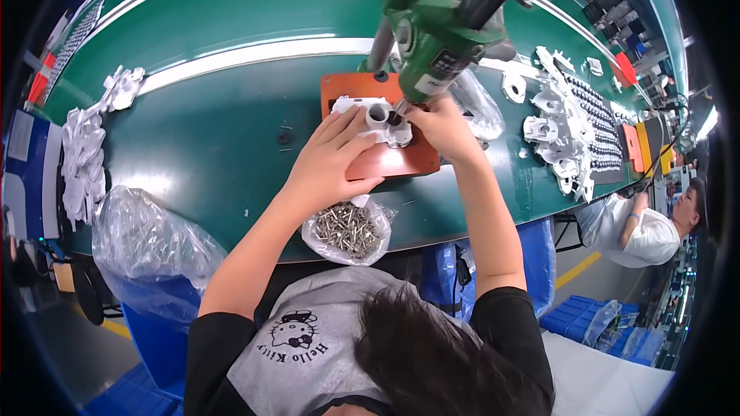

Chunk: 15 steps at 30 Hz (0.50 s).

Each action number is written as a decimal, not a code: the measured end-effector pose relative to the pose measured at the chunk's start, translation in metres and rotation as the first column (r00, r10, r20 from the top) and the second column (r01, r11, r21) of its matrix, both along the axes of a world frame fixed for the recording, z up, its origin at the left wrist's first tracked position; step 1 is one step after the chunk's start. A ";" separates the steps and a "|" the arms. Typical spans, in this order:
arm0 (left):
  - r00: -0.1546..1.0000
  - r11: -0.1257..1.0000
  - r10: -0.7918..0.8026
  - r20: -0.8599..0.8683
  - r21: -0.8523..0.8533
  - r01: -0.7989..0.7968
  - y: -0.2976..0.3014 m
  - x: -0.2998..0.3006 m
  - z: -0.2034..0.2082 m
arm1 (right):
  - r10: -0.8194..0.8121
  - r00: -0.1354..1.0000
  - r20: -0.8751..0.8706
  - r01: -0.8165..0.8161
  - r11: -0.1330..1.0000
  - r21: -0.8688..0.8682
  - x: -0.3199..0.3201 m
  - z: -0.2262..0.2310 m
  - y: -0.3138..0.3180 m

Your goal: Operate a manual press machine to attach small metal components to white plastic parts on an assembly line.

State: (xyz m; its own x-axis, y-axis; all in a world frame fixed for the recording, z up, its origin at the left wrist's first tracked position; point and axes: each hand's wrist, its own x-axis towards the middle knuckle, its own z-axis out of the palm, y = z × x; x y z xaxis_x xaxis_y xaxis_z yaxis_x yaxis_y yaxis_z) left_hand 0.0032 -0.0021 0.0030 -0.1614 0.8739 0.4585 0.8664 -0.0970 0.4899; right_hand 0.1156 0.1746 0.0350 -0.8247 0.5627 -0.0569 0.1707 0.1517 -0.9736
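A white plastic housing with a round tubular collar lies on an orange base plate under a green bench press. My left hand lies over the housing's left side, fingers stretched out and thumb apart by the plate's near edge. My right hand is at the housing's right side, just below the press head, with its fingers closed together by a small dark round piece. The press head and the fingers themselves hide what they pinch, if anything.
A bag of metal screws sits at the table's near edge. White plastic parts are piled at far left and at right, beside rows of black pieces. Clear plastic bags hang at left. Another person sits at right.
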 end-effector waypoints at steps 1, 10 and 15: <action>1.000 1.000 0.003 -0.005 -0.003 -0.003 0.000 0.001 0.000 | 0.015 1.000 0.020 -0.016 1.000 0.013 0.000 -0.003 0.003; 1.000 1.000 0.011 0.000 0.002 -0.011 0.001 -0.001 0.000 | 0.035 0.999 -0.016 -0.035 0.999 0.042 0.003 -0.003 0.000; 1.000 0.998 -0.022 0.010 0.052 0.021 0.007 -0.001 -0.005 | 0.076 0.995 0.062 -0.077 0.997 0.015 0.014 -0.005 0.015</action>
State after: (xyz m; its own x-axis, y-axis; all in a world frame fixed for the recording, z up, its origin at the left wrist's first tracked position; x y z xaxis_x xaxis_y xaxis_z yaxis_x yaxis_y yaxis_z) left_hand 0.0023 0.0048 -0.0019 -0.1479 0.8521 0.5021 0.8587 -0.1413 0.4927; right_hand 0.1293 0.1893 0.0299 -0.8604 0.4998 -0.0997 0.2176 0.1833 -0.9587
